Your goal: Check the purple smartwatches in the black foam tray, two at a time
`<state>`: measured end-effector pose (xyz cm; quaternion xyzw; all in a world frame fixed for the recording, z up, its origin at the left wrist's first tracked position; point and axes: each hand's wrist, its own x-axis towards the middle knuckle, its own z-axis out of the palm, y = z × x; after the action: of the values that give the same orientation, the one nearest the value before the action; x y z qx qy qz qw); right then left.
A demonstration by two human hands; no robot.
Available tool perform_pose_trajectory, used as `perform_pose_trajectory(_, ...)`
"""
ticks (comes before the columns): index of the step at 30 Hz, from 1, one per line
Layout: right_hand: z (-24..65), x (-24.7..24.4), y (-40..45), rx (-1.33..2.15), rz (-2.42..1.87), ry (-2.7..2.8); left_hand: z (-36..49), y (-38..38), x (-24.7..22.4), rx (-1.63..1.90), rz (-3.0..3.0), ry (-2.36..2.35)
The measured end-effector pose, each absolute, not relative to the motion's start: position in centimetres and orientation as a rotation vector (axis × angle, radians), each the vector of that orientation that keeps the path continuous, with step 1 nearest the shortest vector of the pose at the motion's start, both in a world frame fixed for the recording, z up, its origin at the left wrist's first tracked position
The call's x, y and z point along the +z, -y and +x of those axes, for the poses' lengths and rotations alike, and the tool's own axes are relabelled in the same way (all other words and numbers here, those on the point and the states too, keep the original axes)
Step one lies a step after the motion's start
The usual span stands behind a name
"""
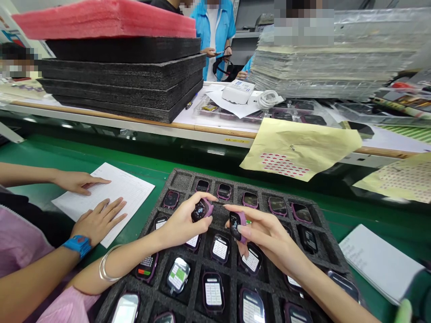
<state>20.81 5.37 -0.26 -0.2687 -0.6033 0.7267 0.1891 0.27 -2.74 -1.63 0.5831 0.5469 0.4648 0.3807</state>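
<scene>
My left hand [183, 222], with silver bangles on its wrist, pinches a purple-cased smartwatch body [201, 210] whose dark screen shows a watch face. In my right hand [266, 231] a second purple smartwatch body [235, 225] is gripped between thumb and fingers, its lit face turned left. Both hands hover over a black foam tray [198, 253]. Its compartments hold several more watch bodies without straps. Some have white list screens, like the watch [213, 291] at the front; others, such as the watch [277, 205] at the back, are dark.
Left of me, a co-worker's hands [101, 220] rest on a printed sheet [129, 186]. A paper pad [380, 264] lies at right. On the shelf [215, 130] stand black foam sheets [124, 76] and clear plastic trays [333, 63]. Yellow paper [299, 139] overhangs its edge.
</scene>
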Motion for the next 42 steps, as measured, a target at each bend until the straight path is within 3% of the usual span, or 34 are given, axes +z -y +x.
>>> perform_pose_trajectory(20,20.93,-0.13,-5.34,2.078,-0.688,1.643,0.32,3.01,-1.27,1.234,1.435,-1.378)
perform_pose_trajectory(32,20.42,-0.45,-5.42,2.151,-0.688,1.561,0.20,2.33,-1.33,1.256,0.811,-0.977)
perform_pose_trajectory(42,20.46,-0.62,-5.56,2.098,-0.740,1.587,0.09,2.29,-1.65,1.225,0.772,-0.947)
